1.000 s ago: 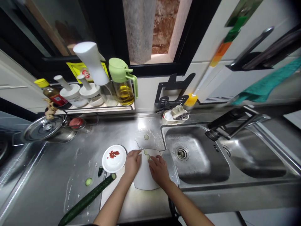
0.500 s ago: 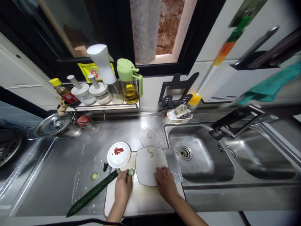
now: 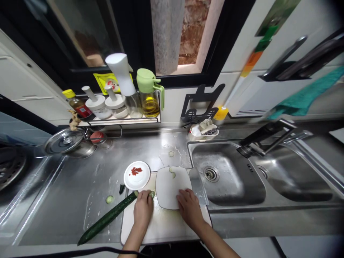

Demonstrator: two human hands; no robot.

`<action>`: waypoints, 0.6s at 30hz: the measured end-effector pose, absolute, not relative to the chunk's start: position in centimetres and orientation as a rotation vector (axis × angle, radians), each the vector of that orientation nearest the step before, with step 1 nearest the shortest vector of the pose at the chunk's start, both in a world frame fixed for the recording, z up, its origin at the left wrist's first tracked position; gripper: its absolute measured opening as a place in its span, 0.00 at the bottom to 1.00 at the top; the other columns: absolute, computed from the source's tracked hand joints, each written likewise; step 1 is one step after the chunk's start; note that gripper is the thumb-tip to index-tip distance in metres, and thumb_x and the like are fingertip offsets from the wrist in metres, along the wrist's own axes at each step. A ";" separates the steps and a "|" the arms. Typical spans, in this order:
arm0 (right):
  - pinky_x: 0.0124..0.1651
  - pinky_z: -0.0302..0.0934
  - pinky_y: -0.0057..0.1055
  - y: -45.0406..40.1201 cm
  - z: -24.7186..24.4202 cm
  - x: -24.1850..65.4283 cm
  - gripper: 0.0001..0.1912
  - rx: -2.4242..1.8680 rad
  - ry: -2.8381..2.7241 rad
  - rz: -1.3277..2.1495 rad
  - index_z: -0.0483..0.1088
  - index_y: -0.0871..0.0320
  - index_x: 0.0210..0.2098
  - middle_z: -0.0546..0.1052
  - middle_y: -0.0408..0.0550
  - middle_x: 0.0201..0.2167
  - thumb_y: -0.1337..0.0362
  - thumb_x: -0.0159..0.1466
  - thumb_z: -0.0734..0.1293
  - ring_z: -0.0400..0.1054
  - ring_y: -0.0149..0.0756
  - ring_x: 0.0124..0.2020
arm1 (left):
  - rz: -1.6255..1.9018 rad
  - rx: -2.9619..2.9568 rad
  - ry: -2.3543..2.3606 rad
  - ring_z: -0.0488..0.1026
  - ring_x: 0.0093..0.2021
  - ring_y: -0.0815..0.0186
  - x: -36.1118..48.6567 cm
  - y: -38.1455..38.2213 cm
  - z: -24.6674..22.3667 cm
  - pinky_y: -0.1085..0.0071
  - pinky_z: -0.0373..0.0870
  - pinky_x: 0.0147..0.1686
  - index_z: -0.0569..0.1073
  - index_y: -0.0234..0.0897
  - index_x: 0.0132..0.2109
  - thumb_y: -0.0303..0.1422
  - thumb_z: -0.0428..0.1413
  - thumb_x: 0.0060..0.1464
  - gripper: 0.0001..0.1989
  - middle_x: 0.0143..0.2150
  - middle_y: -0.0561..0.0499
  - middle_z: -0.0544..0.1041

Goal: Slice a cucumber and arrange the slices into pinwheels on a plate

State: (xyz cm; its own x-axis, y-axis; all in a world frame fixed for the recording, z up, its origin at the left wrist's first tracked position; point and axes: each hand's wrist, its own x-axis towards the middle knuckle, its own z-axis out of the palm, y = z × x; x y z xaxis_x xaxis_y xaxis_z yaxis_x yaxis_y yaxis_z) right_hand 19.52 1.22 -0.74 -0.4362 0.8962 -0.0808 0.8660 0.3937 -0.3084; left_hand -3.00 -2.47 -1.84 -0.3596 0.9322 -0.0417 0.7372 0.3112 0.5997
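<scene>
My left hand [image 3: 143, 208] is over the cutting board [image 3: 163, 227], its fingers curled down on a small group of cucumber slices [image 3: 152, 194] that it partly covers. Left of it, a long cut cucumber [image 3: 107, 218] lies diagonally, its cut end against that hand. A white square plate [image 3: 168, 190] rests on the board with thin cucumber slices [image 3: 172, 172] near its far rim. My right hand [image 3: 190, 209] lies with fingers stretched over the plate's right edge. Beside the plate, toward the sink, is a broad metal blade [image 3: 199, 188].
A round white plate [image 3: 145, 179] with chopped red pieces stands at the board's far left corner. Loose cucumber pieces [image 3: 109, 199] lie on the steel counter. A double sink [image 3: 228, 179] is at right; seasoning jars and an oil bottle [image 3: 149, 102] stand behind, a lidded pot [image 3: 66, 141] at left.
My left hand has moved slightly forward and right, covering more of the cucumber slices. My right hand stays on the plate's edge. The view has shifted slightly.
</scene>
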 end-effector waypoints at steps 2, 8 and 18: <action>0.49 0.54 0.43 1.3 -0.6 19.4 0.14 -1.622 -2.538 0.485 0.72 0.52 0.43 0.70 0.49 0.53 0.70 0.62 0.60 0.55 0.49 0.56 | 0.723 1.475 2.185 0.73 0.38 0.62 -3.1 -2.5 -1.8 0.66 0.69 0.40 0.74 0.36 0.39 0.30 0.46 0.54 0.13 0.39 0.44 0.76; 0.50 0.54 0.43 1.2 -0.2 19.1 0.13 -1.633 -2.473 0.579 0.72 0.53 0.41 0.70 0.49 0.51 0.71 0.61 0.60 0.55 0.49 0.56 | 0.843 1.348 2.057 0.71 0.32 0.65 -3.5 -2.3 -1.1 0.68 0.67 0.37 0.74 0.36 0.35 0.33 0.50 0.51 0.10 0.33 0.47 0.76; 0.52 0.56 0.40 2.5 0.8 16.3 0.15 -1.406 -2.090 1.002 0.73 0.57 0.42 0.75 0.51 0.41 0.70 0.56 0.61 0.63 0.42 0.47 | 0.891 0.995 1.591 0.62 0.25 0.72 -1.8 -0.8 1.7 0.76 0.58 0.27 0.74 0.34 0.33 0.40 0.56 0.47 0.12 0.23 0.56 0.67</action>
State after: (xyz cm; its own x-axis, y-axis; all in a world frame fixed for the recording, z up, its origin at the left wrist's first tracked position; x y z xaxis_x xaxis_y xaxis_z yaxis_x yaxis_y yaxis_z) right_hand 16.32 2.49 0.82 -0.3951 0.9176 -0.0440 0.6092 0.2258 -0.7601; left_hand -1.82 -0.79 1.65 -0.1445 0.9200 -0.3644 0.1698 0.3858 0.9068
